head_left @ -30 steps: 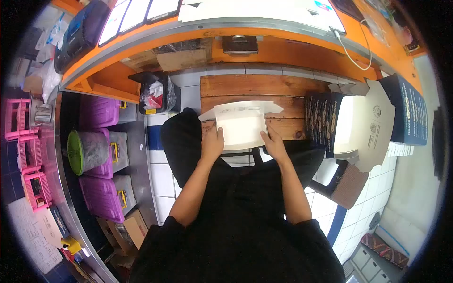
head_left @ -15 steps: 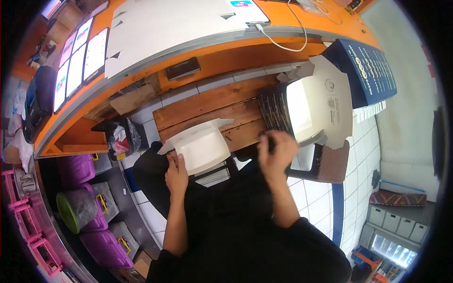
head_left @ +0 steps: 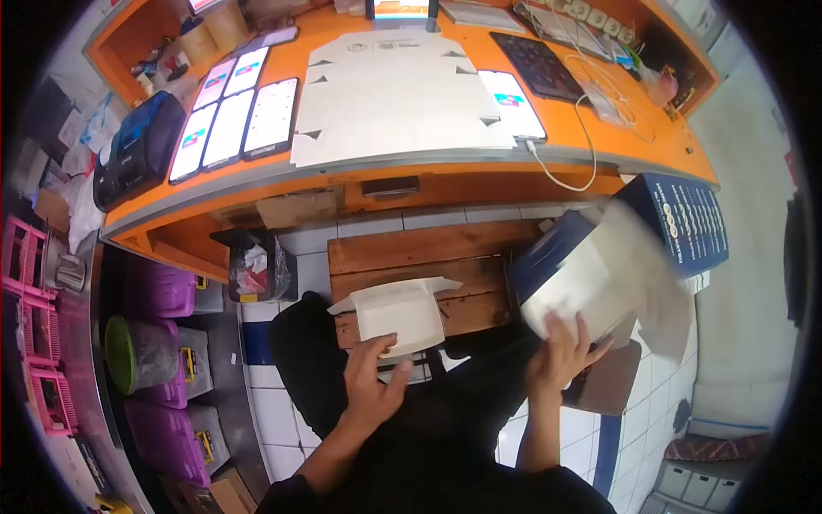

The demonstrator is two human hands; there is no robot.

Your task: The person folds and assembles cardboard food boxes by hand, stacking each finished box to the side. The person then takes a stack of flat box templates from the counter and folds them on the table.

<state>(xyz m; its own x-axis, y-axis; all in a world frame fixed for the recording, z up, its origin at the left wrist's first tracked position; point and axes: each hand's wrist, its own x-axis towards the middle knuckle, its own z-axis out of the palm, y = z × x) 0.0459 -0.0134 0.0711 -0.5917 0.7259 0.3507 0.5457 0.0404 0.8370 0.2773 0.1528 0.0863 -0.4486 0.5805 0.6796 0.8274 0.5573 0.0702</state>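
Note:
A folded cardboard food box [head_left: 399, 319], open at the top with white insides, stands at the near edge of a wooden bench. My left hand [head_left: 372, 385] is at its near wall, fingertips over the rim, thumb spread away. On the right, a stack of nested boxes [head_left: 578, 287], dark outside and pale inside, is blurred, its top lid flap fanned out to the right. My right hand [head_left: 561, 355] is at the near edge of this stack with its fingers apart; whether it touches the top box is unclear.
The wooden bench [head_left: 415, 248] lies before my knees. Above it, an orange desk [head_left: 330, 26] carries phones [head_left: 270, 120], flat cardboard sheets [head_left: 390, 103] and a tablet [head_left: 538, 67]. A blue printed carton [head_left: 685, 223] stands right; a waste bin [head_left: 282, 270] and purple tubs [head_left: 163, 291] are left.
My left hand has shifted from the box's left side to its near wall. My right hand has moved right to the stack, its fingers spreading. The view has tilted up, showing more desk.

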